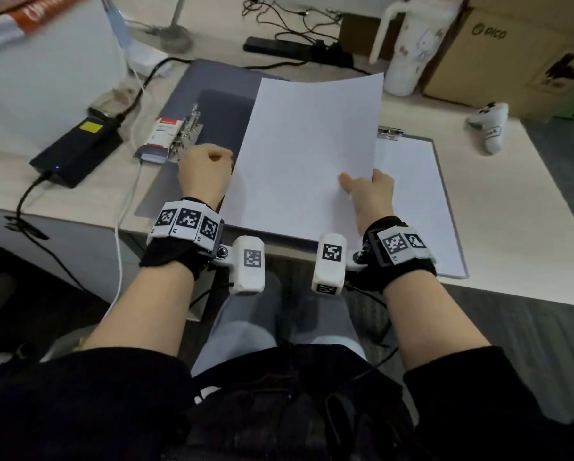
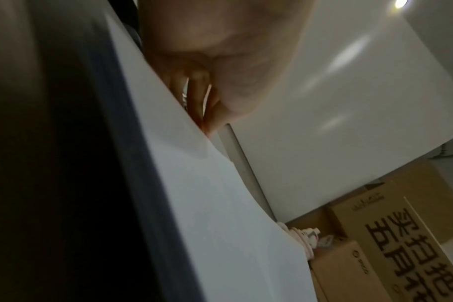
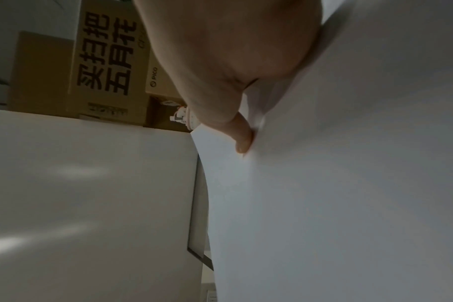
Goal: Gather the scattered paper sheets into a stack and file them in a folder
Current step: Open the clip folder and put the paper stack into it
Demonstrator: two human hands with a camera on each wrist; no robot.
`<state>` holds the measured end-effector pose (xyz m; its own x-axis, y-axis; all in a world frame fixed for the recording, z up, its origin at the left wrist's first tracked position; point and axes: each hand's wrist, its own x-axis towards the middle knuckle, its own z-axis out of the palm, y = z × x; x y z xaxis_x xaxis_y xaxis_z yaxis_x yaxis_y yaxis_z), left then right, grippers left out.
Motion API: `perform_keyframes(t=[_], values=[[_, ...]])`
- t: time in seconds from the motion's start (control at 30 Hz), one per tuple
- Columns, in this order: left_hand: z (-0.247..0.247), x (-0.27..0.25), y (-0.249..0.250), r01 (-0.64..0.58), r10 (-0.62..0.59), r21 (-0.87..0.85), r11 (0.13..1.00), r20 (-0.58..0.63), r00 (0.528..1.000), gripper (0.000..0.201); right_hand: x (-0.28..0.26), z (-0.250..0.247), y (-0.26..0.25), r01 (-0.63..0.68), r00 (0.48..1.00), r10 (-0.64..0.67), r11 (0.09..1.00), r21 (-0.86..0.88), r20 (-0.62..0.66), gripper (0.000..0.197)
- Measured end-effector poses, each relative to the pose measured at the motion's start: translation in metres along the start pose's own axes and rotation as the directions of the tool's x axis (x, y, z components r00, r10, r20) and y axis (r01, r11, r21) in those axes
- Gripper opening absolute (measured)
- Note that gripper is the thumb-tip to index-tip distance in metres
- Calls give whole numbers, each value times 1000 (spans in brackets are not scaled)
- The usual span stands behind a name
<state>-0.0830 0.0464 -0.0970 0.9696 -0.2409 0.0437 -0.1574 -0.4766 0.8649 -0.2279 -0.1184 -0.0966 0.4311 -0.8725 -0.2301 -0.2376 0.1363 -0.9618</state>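
You hold the stack of paper sheets lifted and tilted above the open folder on the desk. Your left hand grips the stack's left edge with fingers curled behind it. Your right hand pinches the right edge, thumb on top; a clipboard lies just beneath.
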Motion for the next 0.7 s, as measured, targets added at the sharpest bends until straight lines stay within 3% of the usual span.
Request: perform_keyframes(t=[0.07, 0.13, 0.17, 0.23, 0.33, 0.5, 0.7], values=[[-13, 3, -8, 25, -10, 80, 996, -185, 983, 32, -3, 9, 3, -18, 1000, 18, 1000, -5, 6, 15], [-23, 4, -14, 122, -54, 232, 965, -280, 959, 39, -5, 18, 4, -40, 999, 40, 999, -10, 8, 32], [-26, 4, -16, 168, -90, 278, 946, -272, 958, 40, -5, 22, 4, -54, 998, 54, 998, -12, 11, 37], [-30, 6, -23, 209, -156, 280, 937, -201, 967, 38, -6, 28, 5, -66, 997, 67, 997, -31, 25, 23], [-32, 8, -32, 150, -124, 205, 967, -134, 983, 32, -7, 35, 3, -64, 997, 66, 996, -63, 36, 11], [-35, 1, -31, 85, -78, 74, 994, -100, 992, 26, -6, 45, 1, -53, 998, 56, 995, -83, 31, 37], [-31, 4, -36, 124, -130, -134, 983, -38, 991, 26, -4, 52, -1, -58, 998, 61, 992, -116, 21, 41]])
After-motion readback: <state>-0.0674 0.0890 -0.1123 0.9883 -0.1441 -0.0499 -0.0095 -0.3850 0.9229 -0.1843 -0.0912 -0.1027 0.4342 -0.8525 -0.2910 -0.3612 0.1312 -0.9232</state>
